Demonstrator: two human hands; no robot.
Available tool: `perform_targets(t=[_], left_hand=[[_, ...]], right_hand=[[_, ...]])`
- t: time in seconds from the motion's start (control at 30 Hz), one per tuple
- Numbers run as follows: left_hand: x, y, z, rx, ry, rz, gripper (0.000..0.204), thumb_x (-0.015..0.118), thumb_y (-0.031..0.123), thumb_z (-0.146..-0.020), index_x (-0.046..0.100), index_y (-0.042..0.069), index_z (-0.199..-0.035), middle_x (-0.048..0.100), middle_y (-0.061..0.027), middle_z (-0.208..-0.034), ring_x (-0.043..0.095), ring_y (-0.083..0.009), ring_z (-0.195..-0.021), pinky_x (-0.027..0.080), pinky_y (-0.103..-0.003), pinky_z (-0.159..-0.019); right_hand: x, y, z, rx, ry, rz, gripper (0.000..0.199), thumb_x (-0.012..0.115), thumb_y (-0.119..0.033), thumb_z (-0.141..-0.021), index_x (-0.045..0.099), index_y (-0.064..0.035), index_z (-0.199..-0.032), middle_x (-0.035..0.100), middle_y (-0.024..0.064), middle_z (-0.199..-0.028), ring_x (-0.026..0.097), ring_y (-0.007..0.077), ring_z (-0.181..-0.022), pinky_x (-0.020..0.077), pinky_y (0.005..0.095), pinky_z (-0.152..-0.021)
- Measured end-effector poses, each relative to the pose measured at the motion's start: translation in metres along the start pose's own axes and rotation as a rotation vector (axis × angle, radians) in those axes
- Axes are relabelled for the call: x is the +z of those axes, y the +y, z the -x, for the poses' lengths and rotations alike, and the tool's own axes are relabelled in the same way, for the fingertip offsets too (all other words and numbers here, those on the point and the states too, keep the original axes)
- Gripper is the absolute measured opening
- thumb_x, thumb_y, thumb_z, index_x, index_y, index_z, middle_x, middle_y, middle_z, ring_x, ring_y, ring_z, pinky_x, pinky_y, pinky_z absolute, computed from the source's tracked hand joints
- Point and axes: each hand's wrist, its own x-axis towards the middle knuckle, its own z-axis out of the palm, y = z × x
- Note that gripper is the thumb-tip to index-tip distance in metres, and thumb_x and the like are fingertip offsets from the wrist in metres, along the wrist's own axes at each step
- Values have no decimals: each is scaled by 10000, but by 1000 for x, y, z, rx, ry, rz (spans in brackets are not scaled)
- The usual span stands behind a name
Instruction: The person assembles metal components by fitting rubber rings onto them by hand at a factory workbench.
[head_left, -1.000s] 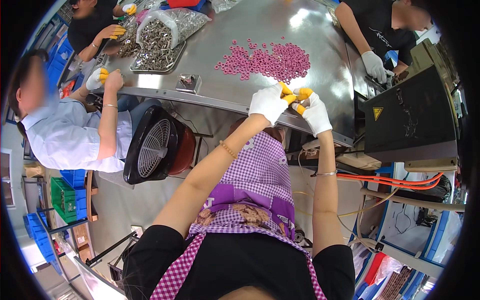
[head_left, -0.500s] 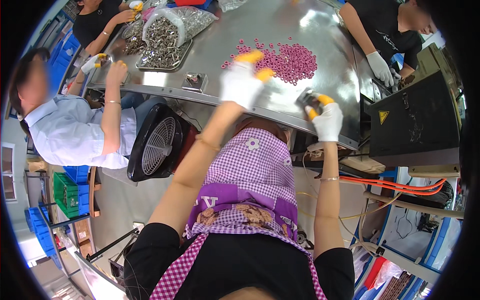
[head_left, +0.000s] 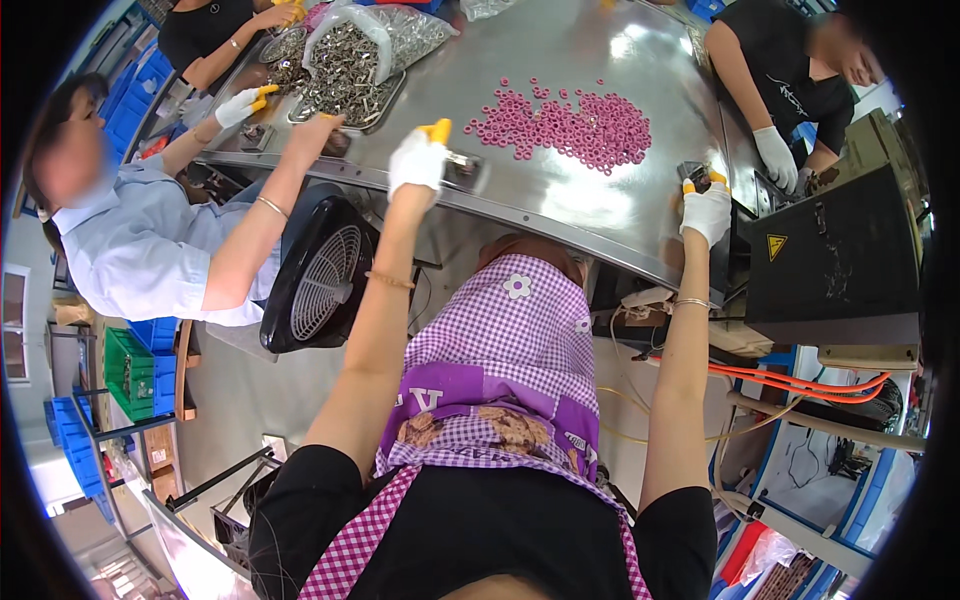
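Note:
My left hand [head_left: 417,165], in a white glove with yellow fingertips, is over the table's near edge. Its yellow tips point away from me; I cannot make out whether anything is between them. Just right of it lies a small metal block [head_left: 463,170]. At the right end of the table edge my right hand [head_left: 707,212], gloved alike, is closed round a small dark metal block [head_left: 692,172], thumb and fingers on either side. A loose spread of small pink rings [head_left: 600,130] lies on the tabletop between the hands, farther from me.
On the steel table [head_left: 560,50], a tray [head_left: 390,105] holds metal parts, with an open bag [head_left: 385,45] of parts on it. Co-workers are at the left, far left and right. A black fan [head_left: 318,285] stands left below the table; a dark cabinet [head_left: 835,260] is at right.
My left hand has drawn back from the pink rings toward the left table edge. My right hand has moved right with the dark block. The co-worker at left has reached farther over the table.

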Motion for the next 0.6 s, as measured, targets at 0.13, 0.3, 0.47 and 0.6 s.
perform_targets(t=[0.13, 0.3, 0.47, 0.6], left_hand=[[35, 48, 14, 172, -169, 101, 344, 511, 352, -907, 669, 97, -1075, 682, -143, -1037, 624, -354, -908, 485, -400, -799], [61, 104, -20, 337, -18, -278, 266, 586, 295, -851, 702, 133, -1027, 694, -111, -996, 650, -311, -848, 502, -389, -762], [71, 116, -46, 347, -129, -689, 227, 603, 276, -842, 704, 146, -998, 702, -87, -932, 657, -302, -796, 501, -388, -738], [65, 117, -37, 420, -120, -630, 198, 608, 264, -840, 694, 137, -964, 705, -79, -903, 658, -302, -776, 499, -391, -730]], right_hand=[[-2, -1, 1, 1, -2, -29, 394, 718, -320, -786, 637, -128, -1120, 656, 69, -978, 644, 255, -818, 525, 355, -764], [-3, -2, 3, -22, 7, -14, 389, 715, -321, -791, 635, -127, -1119, 654, 72, -983, 645, 259, -815, 526, 363, -764], [-7, -6, 3, -14, -14, 14, 381, 713, -322, -795, 637, -123, -1111, 653, 78, -985, 647, 264, -814, 527, 367, -763], [-1, 3, 2, -1, -22, 0, 380, 711, -328, -798, 637, -121, -1107, 652, 83, -988, 649, 266, -814, 528, 366, -762]])
